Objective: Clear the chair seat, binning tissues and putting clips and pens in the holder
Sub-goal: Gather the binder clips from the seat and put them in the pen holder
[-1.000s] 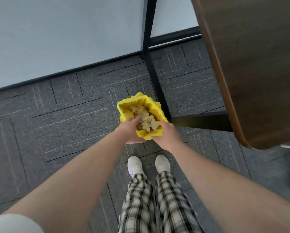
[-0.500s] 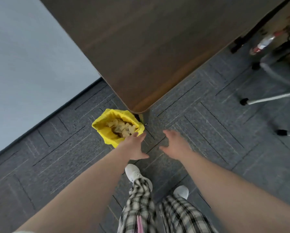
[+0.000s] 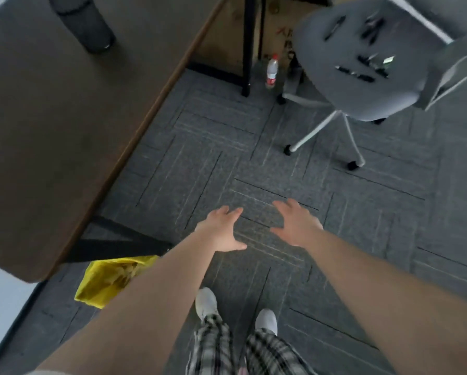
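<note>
1. Two bare forearms, reaching forward and down from the bottom edge; below them plaid trouser legs and white shoes (image 3: 206, 303) on grey carpet tiles (image 3: 254, 163).
2. Left hand (image 3: 221, 230) open, fingers spread, palm down, holding nothing; right hand (image 3: 297, 223) likewise open and empty. Both hovering over bare carpet, touching no object, probably free so as to pick up the next items.
3. Yellow bin bag (image 3: 105, 280) at lower left, on the floor by the corner of the desk, partly hidden behind the left forearm; pale crumpled tissues visible inside. Likely kept there as the drop point for rubbish.
4. Dark wooden desk (image 3: 51, 117) filling the left side, black metal legs beneath.
5. Dark mesh holder (image 3: 84, 24) upright on the far part of the desk, well apart from both hands; contents not visible.
6. Plastic bottle (image 3: 271, 70) with a red label standing on the floor near a desk leg, beside a cardboard box.
7. Grey chair seat (image 3: 335, 85) at upper right, on white legs with castors, well beyond the hands. Several dark pens (image 3: 355, 73) and clips (image 3: 371, 27) scattered across it, blurred, exact count unclear; one small pale item among them, too blurred to name.
8. Judging by this layout: tissues apparently binned, pens and clips yet to go into the holder.
</note>
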